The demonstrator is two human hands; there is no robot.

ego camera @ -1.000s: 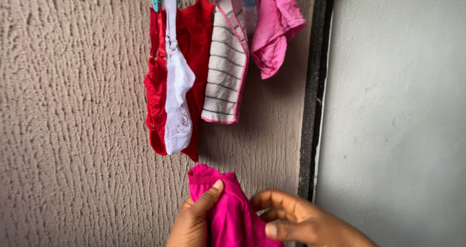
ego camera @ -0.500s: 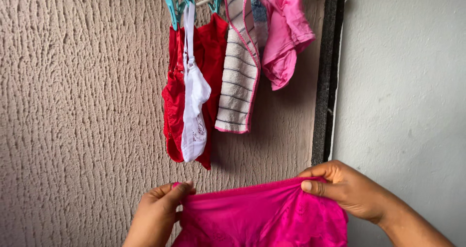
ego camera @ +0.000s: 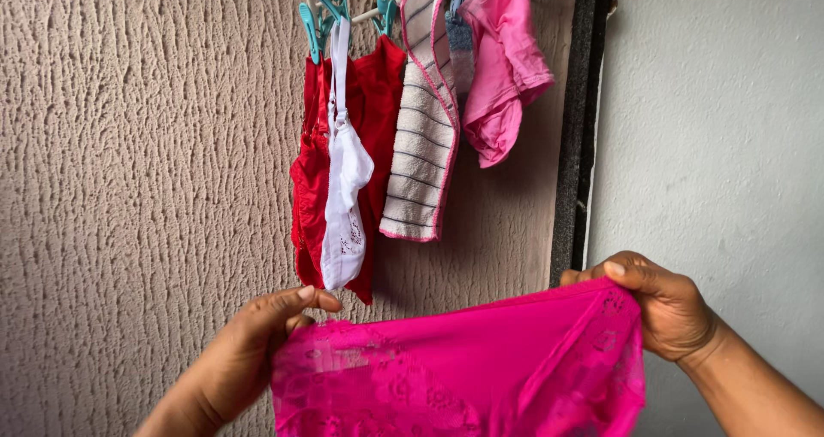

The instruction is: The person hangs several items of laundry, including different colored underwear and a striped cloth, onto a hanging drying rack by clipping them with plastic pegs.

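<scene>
Magenta lace garment (ego camera: 463,368) is stretched out low in the head view, held up in the air in front of a rough textured wall (ego camera: 146,188) — nothing carries it but the two hands. The left hand (ego camera: 257,342) is closed on its upper left corner, thumb pressed over the top edge; the right hand (ego camera: 661,304) is closed on the upper right corner, fingers curled over the hem, and the top edge runs taut between them.

By its look the fabric is thin, soft and very light, partly see-through where the lace pattern shows. It should drape and fold at once if one corner is let go, and the lace could snag on the coarse plaster. The firmer top band at either corner seems the safest place to pinch it.

Above it, well apart, other laundry hangs from teal pegs (ego camera: 322,12) near the top edge of the wall: a red garment (ego camera: 378,102), a white bra (ego camera: 345,205) in front of it, a striped cloth (ego camera: 425,154) with pink trim, and a pink top (ego camera: 506,85). A dark vertical strip (ego camera: 579,128) divides the rough wall from a smoother grey wall (ego camera: 721,145) on the right.
</scene>
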